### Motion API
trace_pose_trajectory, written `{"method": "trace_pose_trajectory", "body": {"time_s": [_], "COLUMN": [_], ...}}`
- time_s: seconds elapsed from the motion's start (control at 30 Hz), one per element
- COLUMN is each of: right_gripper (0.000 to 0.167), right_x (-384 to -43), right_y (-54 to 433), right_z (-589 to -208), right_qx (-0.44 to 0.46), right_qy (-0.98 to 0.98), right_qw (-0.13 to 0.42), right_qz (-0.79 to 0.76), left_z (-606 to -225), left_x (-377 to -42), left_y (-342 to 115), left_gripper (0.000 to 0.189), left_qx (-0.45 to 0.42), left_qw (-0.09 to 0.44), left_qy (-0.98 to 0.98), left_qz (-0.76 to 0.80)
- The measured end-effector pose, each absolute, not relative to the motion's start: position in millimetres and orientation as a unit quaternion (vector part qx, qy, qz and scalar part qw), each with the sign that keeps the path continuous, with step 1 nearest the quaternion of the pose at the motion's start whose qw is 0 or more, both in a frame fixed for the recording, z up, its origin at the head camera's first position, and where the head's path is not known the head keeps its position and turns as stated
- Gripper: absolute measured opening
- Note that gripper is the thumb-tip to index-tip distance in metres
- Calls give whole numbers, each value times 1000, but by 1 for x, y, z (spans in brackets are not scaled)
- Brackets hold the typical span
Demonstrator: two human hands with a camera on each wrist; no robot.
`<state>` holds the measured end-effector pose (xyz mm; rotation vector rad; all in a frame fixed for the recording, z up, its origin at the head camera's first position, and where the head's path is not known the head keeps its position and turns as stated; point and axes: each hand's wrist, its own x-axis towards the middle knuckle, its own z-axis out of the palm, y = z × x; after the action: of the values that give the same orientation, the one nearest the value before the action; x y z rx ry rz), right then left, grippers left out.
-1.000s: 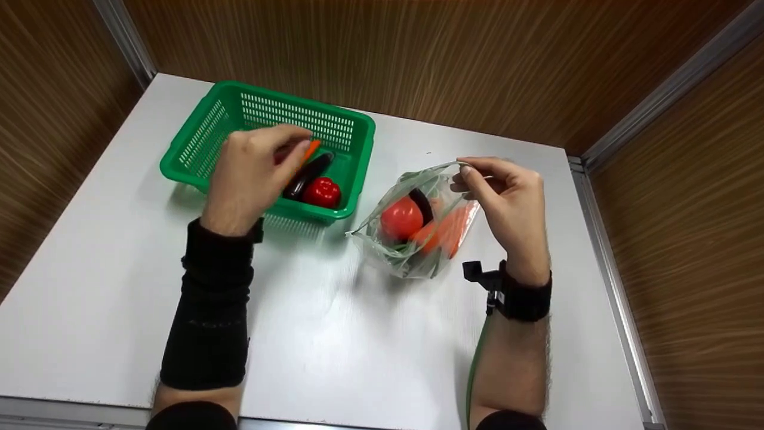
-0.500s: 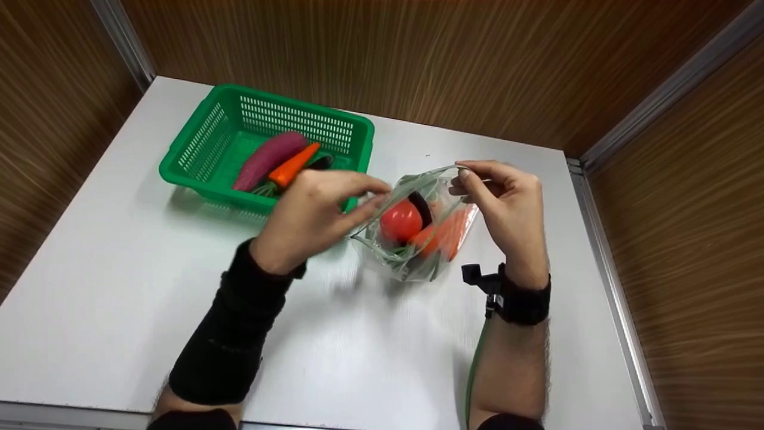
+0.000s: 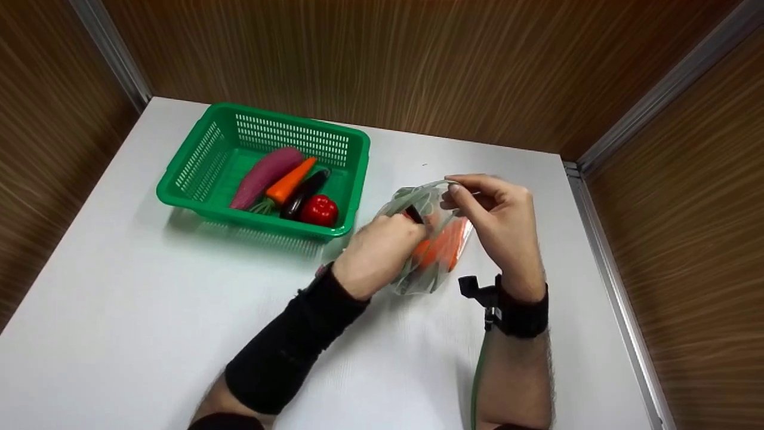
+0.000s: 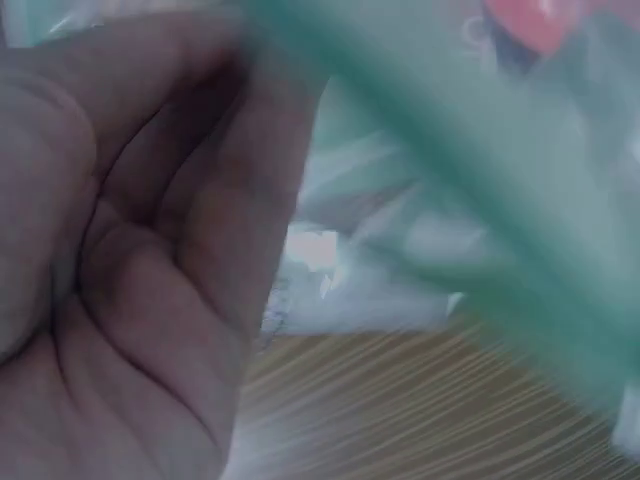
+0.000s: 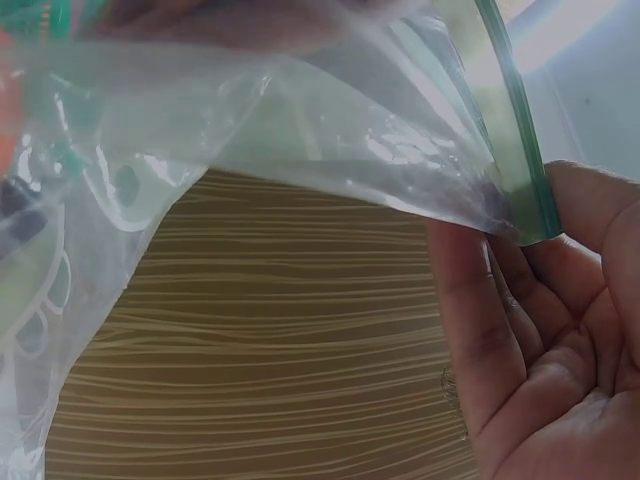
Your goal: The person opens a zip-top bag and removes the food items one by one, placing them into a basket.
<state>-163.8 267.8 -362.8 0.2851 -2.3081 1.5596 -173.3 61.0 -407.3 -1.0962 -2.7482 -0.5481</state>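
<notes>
A clear zip bag (image 3: 428, 280) with a green zip strip sits right of the basket. Through its wall show an orange carrot (image 3: 444, 243) and a dark curved thing (image 3: 413, 214). My right hand (image 3: 498, 221) pinches the top corner of the bag between thumb and fingers. In the right wrist view, the green zip strip (image 5: 525, 140) runs down to those fingertips. My left hand (image 3: 385, 251) reaches to the bag's mouth, its fingertips hidden there. In the left wrist view, the fingers (image 4: 270, 150) bend toward the blurred zip strip (image 4: 430, 150); whether they hold anything I cannot tell.
A green slotted basket (image 3: 197, 202) stands at the back left. It holds a purple sweet potato (image 3: 268, 174), a carrot (image 3: 292, 181), an eggplant (image 3: 305, 194) and a red pepper (image 3: 320, 210). Wood-grain panels (image 3: 358, 60) border the white table (image 3: 149, 298).
My left hand has come from over the basket rightward to the bag's mouth, now covering the red tomato seen there before. The right hand keeps its pinch on the bag. The head view has tilted slightly.
</notes>
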Motion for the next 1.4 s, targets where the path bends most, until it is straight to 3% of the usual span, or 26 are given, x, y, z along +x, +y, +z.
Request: {"method": "trace_pose_trajectory", "body": {"time_s": [0.37,0.57,0.67,1.03,1.23,1.4], "right_gripper": [17,18,19,18,17,17], "right_x": [-158,-160,-161,-164,-165,-166], "right_y": [263,263,263,261,263,265], "right_z": [-361,-363,-364,-366,-365,-365], "right_qx": [113,111,114,116,102,96], "right_qy": [-832,-841,-851,-854,-851,-849], "right_qw": [153,137,127,114,121,124], "right_qz": [522,511,496,495,501,505], "left_z": [-432,-446,-453,-440,-418,-403], "left_x": [-171,-164,-162,-169,-183,-186], "left_y": [64,61,62,48,39,30], "left_gripper": [16,14,15,14,17,11], "left_qx": [-363,-325,-315,-337,-358,-361], "left_qw": [106,187,202,163,77,55], "left_qy": [-916,-926,-927,-925,-920,-915], "left_qz": [-137,-54,-27,-63,-140,-169]}}
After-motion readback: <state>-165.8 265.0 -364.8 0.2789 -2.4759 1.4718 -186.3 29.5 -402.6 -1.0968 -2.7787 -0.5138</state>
